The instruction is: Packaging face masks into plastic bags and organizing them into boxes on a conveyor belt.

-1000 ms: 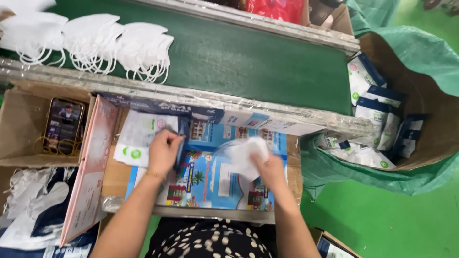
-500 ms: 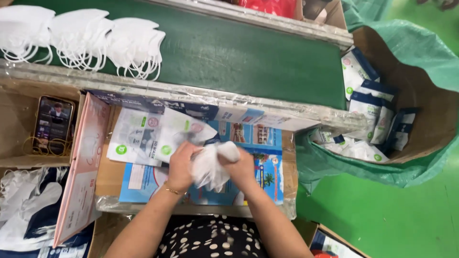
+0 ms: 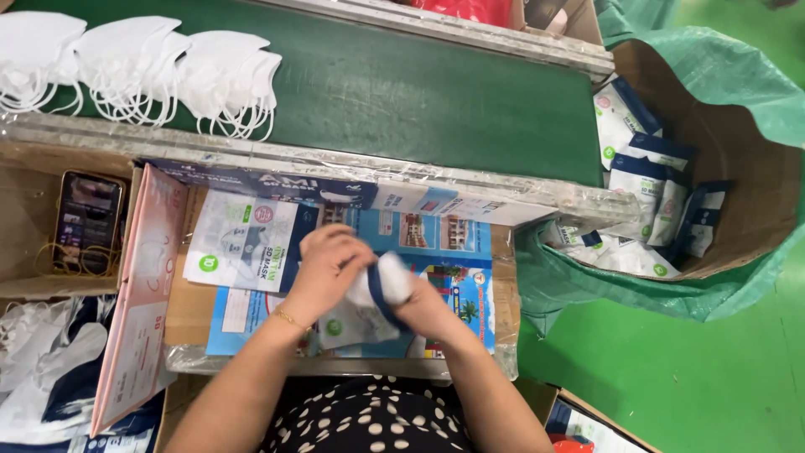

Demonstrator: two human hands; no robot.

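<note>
My left hand [image 3: 325, 270] and my right hand [image 3: 426, 305] meet over the work surface. Together they grip a white folded mask [image 3: 389, 278] and a white-and-blue plastic pouch [image 3: 362, 317]; the mask's upper part sticks out of the pouch mouth. To the left of my hands lies a stack of empty pouches [image 3: 241, 240], flat, with green round marks. Under everything is a colourful printed sheet [image 3: 453, 260] taped on cardboard.
A green conveyor belt [image 3: 419, 92] runs along the back with a row of white masks [image 3: 142, 67] at its left end. A cardboard box lined with a green bag [image 3: 713, 59] at the right holds filled pouches [image 3: 646, 184]. A phone [image 3: 85, 220] lies at the left.
My hands came together from apart, the left one leaving the pouch stack. The white mask, first in my right hand, is now partly inside a pouch held by both hands.
</note>
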